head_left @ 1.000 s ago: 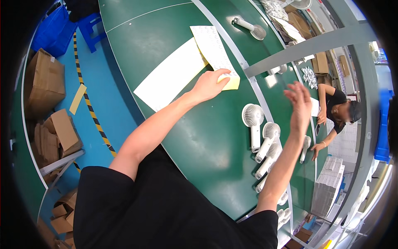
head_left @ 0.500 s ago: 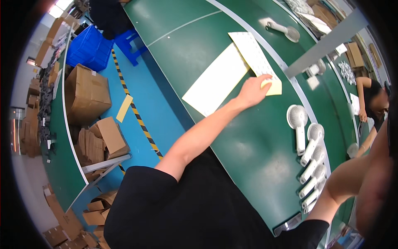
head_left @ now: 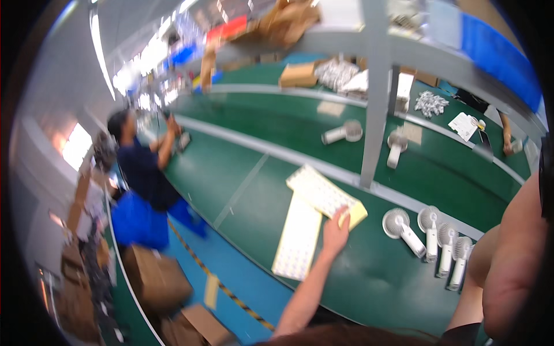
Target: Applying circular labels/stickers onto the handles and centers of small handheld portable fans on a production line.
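Note:
My left hand is closed on the right end of a pale yellow sheet of stickers, its fingers at the curled-up corner. That sheet lies across the top of a second sticker sheet, which reaches toward the near edge of the green table. To the right of my hand is a row of several white handheld fans, lying with heads away from me and handles toward me. My right arm is raised very close at the right edge, blurred; the fingers of that hand cannot be seen.
Beyond a metal rail, more handheld fans lie on a green belt. A grey post rises from the rail. A person works at the far left; another person's hand is far right. Cardboard boxes stand left.
My view has swung upward, bringing the far-left person and overhead shelf into sight. My left hand stays on the sticker sheet's end. My right arm remains raised.

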Available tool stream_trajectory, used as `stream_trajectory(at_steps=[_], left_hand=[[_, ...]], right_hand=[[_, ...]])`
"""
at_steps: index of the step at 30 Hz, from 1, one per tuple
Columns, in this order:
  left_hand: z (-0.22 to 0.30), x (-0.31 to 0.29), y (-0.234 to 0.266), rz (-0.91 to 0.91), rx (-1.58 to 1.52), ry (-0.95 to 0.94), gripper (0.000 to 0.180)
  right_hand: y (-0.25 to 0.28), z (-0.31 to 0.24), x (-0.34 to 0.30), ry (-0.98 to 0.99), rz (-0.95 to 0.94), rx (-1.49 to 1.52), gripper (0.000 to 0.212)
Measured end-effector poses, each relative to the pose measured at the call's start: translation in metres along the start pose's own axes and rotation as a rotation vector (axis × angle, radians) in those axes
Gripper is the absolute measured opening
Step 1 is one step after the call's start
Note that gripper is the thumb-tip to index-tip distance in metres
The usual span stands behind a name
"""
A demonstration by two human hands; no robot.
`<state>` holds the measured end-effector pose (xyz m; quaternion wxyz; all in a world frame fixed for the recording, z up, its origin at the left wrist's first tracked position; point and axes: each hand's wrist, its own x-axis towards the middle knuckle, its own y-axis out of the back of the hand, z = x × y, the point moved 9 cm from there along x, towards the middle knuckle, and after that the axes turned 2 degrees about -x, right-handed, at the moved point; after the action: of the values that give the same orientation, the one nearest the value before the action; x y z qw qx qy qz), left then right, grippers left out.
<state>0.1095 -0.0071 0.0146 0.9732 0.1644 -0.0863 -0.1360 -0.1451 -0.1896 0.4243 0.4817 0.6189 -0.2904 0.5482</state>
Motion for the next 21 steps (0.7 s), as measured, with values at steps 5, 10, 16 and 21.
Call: stream_trajectory(at_steps=[5,10,16,21], left_hand=[[0.013,-0.016,0.003,0.076,0.125,-0.119,0.036],[0.006,-0.008,0.0,0.061,0.262,-0.216,0.035],[0.009,-0.003,0.007,0.142,0.039,-0.18,0.029],[-0.002,0.001,0.008,0.152,0.046,-0.144,0.031]], right_hand=[[0.021,-0.003,-0.024,-0.06,0.104,-0.081,0.045],[-0.02,-0.005,-0.037,-0.048,0.084,-0.144,0.045],[-0.06,-0.001,-0.022,0.046,0.031,-0.151,0.044],[-0.083,-0.036,-0.014,0.265,0.161,-0.054,0.044]])
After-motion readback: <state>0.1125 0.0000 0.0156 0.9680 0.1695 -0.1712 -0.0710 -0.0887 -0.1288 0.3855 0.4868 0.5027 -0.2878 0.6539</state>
